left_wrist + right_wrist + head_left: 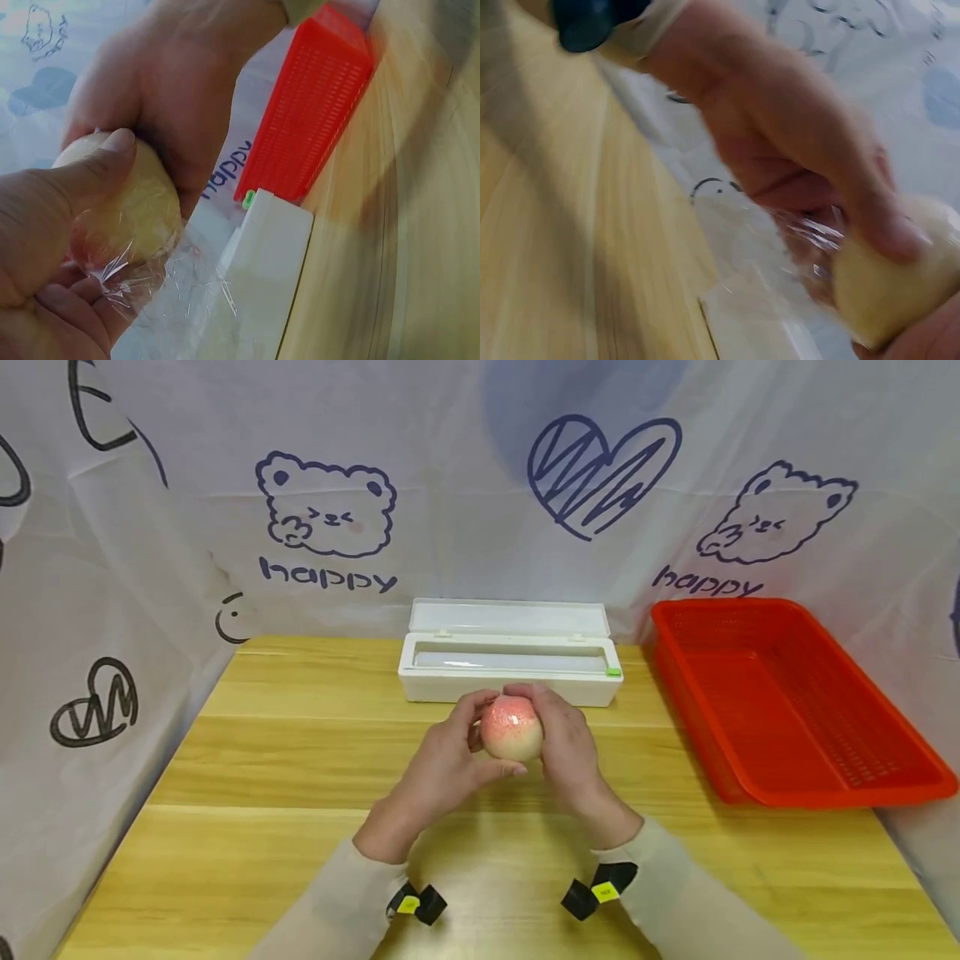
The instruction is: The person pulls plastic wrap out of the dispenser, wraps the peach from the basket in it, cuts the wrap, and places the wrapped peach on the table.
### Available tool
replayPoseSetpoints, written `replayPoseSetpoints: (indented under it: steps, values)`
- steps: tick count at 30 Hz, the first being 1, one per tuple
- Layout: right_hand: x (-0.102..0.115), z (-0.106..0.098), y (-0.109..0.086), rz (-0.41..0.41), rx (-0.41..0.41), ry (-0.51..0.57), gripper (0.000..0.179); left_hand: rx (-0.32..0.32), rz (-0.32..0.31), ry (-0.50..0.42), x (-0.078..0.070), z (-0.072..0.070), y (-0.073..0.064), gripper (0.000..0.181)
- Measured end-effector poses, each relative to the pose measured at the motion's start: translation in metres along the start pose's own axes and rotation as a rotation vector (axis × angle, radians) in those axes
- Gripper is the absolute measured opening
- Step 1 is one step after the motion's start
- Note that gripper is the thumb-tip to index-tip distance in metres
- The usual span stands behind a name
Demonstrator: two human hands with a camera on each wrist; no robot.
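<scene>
A peach [512, 728], pink above and cream below, is held between both hands above the table in the head view. Clear plastic film [142, 281] clings round it, and a loose crumpled part trails off in the left wrist view. My left hand [444, 764] grips the peach from the left, its thumb pressed across the near side. From the right, my right hand [572, 747] wraps the fruit, its fingers partly hidden behind it. Just beyond the hands stands a white cling film box [513, 687] with its lid up and a roll [510, 660] inside.
A red plastic basket [720, 727] stands at the right of the wooden table [285, 760]. A small green tab [613, 672] sits on the box's right end. Printed white cloth [465, 510] hangs behind the table and at its sides.
</scene>
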State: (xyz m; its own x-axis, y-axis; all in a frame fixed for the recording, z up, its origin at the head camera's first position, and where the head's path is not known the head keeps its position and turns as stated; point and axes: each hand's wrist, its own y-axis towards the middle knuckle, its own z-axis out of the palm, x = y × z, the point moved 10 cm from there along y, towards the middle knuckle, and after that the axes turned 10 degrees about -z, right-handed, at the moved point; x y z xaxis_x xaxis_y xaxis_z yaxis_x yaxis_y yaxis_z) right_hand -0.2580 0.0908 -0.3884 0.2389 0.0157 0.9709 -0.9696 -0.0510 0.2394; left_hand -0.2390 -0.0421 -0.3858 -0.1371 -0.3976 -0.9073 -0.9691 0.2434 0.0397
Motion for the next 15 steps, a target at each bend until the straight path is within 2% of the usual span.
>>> replayPoseSetpoints:
  steps: [3, 7, 9, 14, 15]
  values:
    - [0.006, -0.005, -0.001, -0.052, -0.079, -0.184, 0.050, -0.016, 0.036, 0.029, -0.006, 0.001, -0.001, 0.101]
    - [0.005, -0.013, -0.002, -0.021, -0.191, -0.201, 0.047, -0.022, 0.085, 0.040, -0.013, 0.003, -0.004, 0.090]
    - [0.001, -0.011, -0.002, 0.012, -0.196, -0.077, 0.047, -0.027, 0.077, 0.019, -0.013, 0.002, -0.005, 0.087]
    - [-0.009, 0.001, -0.001, 0.107, -0.191, 0.317, 0.043, -0.045, 0.033, -0.013, -0.009, 0.001, -0.004, 0.089]
    - [-0.011, 0.001, -0.001, 0.117, -0.203, 0.348, 0.041, -0.046, 0.025, -0.018, -0.008, 0.002, -0.003, 0.089]
